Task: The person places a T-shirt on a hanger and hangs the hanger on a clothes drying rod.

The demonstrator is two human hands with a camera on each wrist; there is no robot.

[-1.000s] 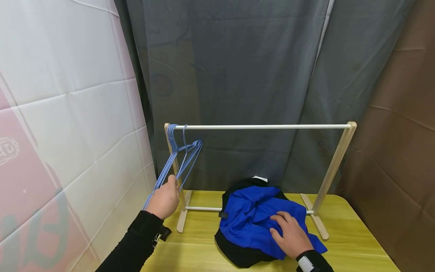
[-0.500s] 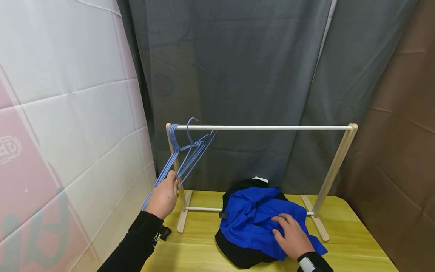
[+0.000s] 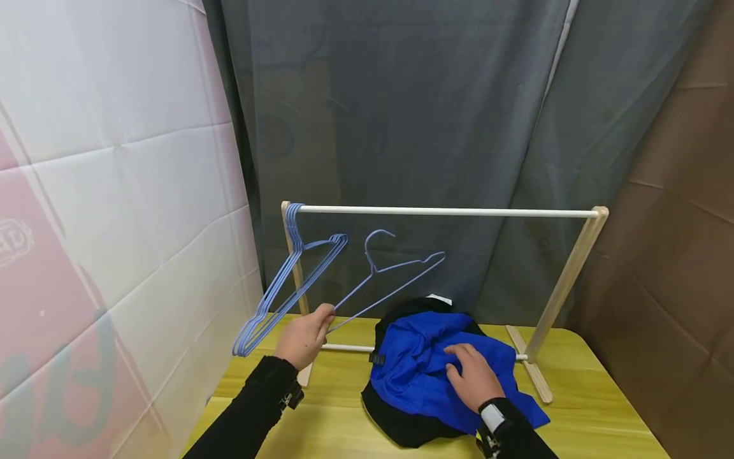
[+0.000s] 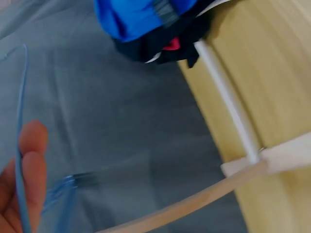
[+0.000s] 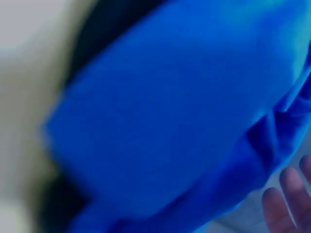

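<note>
In the head view my left hand (image 3: pixel 305 338) grips one light-blue wire hanger (image 3: pixel 373 272) by its near corner. The hanger is off the rail, with its hook raised and its far end out to the right. My right hand (image 3: pixel 473 377) is at the blue garment (image 3: pixel 415 382), fingers loosely bent; whether they touch the cloth is hard to tell. That garment lies crumpled over a black one (image 3: pixel 401 430) on the table. Fingers (image 5: pixel 277 211) appear beside blurred blue cloth in the right wrist view. The left wrist view catches fingers (image 4: pixel 35 179) against the hanger wire.
Several matching hangers (image 3: pixel 294 220) hang bunched at the left end of the rack's white top rail (image 3: pixel 447 211). Wooden posts (image 3: pixel 568 280) hold up the rack, whose lower bar (image 3: pixel 346 348) runs behind the garments. A white panel wall (image 3: pixel 132 210) rises close on the left.
My left hand has lifted one hanger off the rail and drawn it rightward and down, away from the bunch. The right hand has shifted slightly left over the blue garment.
</note>
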